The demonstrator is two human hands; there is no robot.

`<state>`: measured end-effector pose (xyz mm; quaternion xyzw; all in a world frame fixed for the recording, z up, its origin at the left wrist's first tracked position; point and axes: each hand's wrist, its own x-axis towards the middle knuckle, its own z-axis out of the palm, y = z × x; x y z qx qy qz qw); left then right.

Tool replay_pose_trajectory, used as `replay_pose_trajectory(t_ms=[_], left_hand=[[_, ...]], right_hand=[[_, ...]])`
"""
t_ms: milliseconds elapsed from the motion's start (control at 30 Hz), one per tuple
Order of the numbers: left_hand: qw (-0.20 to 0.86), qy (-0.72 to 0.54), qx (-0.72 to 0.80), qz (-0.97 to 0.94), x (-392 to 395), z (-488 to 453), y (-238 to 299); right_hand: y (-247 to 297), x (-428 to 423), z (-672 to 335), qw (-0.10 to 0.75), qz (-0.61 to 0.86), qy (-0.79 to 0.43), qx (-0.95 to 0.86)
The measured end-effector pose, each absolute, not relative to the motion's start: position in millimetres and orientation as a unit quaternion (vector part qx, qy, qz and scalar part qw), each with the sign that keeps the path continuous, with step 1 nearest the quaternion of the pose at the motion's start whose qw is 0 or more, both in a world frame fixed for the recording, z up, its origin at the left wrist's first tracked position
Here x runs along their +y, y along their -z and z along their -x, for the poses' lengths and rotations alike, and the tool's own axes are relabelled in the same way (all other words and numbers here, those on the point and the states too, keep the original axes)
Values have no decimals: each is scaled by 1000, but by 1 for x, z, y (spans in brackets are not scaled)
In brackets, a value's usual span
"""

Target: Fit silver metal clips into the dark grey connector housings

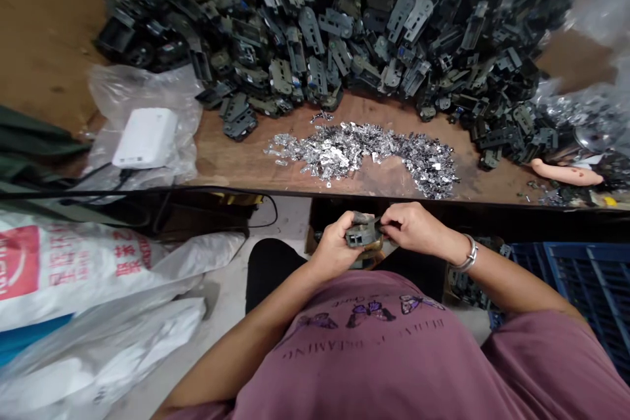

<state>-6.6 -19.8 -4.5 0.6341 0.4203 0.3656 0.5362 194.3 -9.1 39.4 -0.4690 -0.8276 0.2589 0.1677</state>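
Note:
Below the table's front edge, my left hand [335, 249] is wrapped round a small dark grey plastic part [361, 234]. My right hand [413, 228] pinches the right end of the same part with thumb and fingertips; a metal bracelet sits on that wrist. What the right fingertips press in, if anything, is too small to see. On the wooden table [236, 157] just ahead lies a curved heap of small shiny metal clips [364, 156]. Behind it rises a large pile of the same dark plastic parts [344, 20].
A white box [145, 138] lies on a clear plastic bag at the table's left. White printed sacks [73, 269] lie on the floor at left. A blue crate [590, 282] stands at right. Another person's hand [566, 174] rests on the table's right edge.

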Motion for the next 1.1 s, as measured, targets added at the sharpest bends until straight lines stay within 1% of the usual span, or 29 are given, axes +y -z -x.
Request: replay_pose_trajectory(t_ms=[100, 200, 300, 367, 467, 667, 867, 967, 1100], left_hand=[[564, -353, 429, -611, -22, 9, 6], [589, -345, 452, -574, -23, 12, 9], [586, -348, 476, -557, -24, 15, 10], [586, -346, 478, -555, -24, 16, 10], [597, -333, 467, -560, -25, 17, 8], [603, -313, 447, -581, -25, 19, 5], [575, -313, 432, -621, -25, 23, 11], [553, -317, 424, -643, -26, 24, 14], [541, -337, 435, -635, -28, 28, 20]], right_hand=[[-39, -11, -197, 178, 448, -316, -817], [-35, -17, -202, 239, 427, -340, -803], [-27, -26, -205, 311, 399, -260, -823], [-21, -31, -203, 331, 362, -195, -850], [-14, -35, -195, 325, 316, -137, -881], [-6, -35, -187, 289, 319, -123, -894], [11, -41, -186, 343, 323, -71, -879], [16, -43, -184, 356, 330, -79, -871], [16, -47, -183, 371, 359, -140, -845]])
